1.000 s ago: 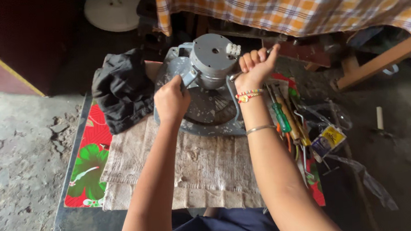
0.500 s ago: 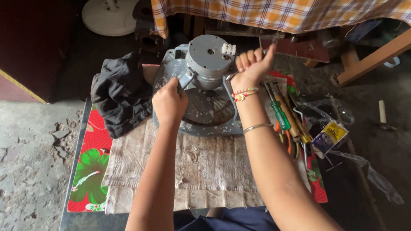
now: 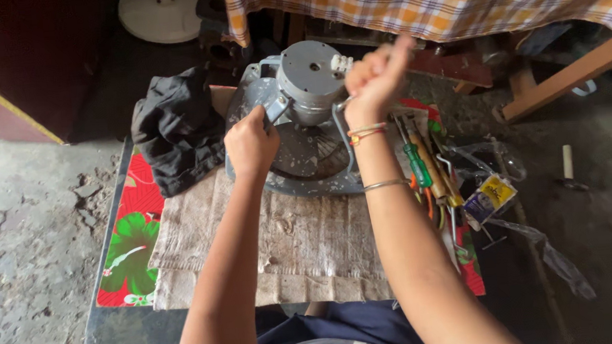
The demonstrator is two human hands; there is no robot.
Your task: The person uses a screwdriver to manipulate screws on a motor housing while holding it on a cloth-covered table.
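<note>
Just beyond both fists stands the grey fan motor (image 3: 311, 85); left hand (image 3: 250, 141) fingers clench its bracket, right hand (image 3: 371, 74) fingers curl shut beside it. A small yellow-purple packet (image 3: 489, 199) lies right.

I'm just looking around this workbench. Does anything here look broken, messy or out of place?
Nothing looks broken. Both hands are at a grey motor that sits on a round grille. A black cloth lies crumpled at the left, and screwdrivers lie loosely heaped at the right.
</note>
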